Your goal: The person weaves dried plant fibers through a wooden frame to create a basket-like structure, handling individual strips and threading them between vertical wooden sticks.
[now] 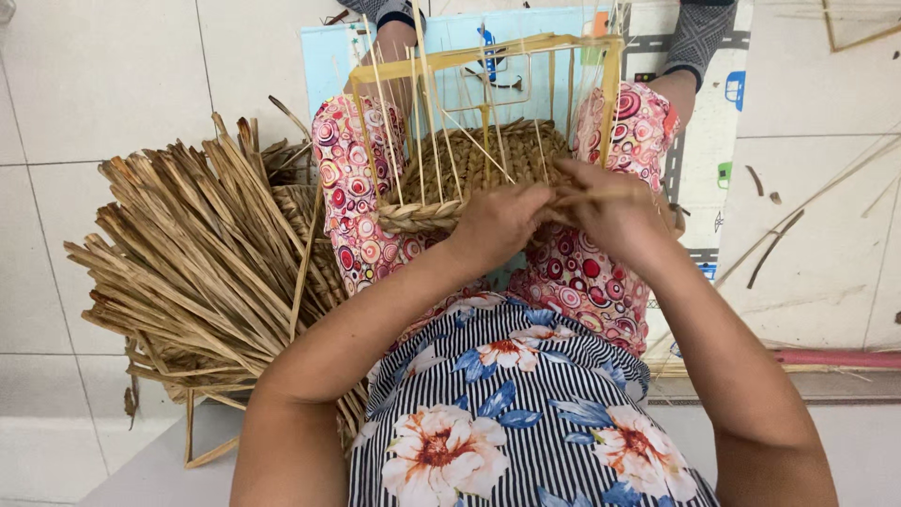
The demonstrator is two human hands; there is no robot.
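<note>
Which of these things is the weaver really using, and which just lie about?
In use: half-woven basket on its pale frame, left hand, right hand, heap of dried leaf strips.

Lying about: play mat, pink stick, loose scraps.

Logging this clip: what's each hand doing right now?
Left hand: closed on the woven basket rim.
Right hand: closed, pinching a straw strand.

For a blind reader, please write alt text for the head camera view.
Both hands, left hand and right hand, weave a half-made straw basket on a wooden frame held on the person's lap. A pile of dried straw strips lies on the tiled floor at the left.
</note>
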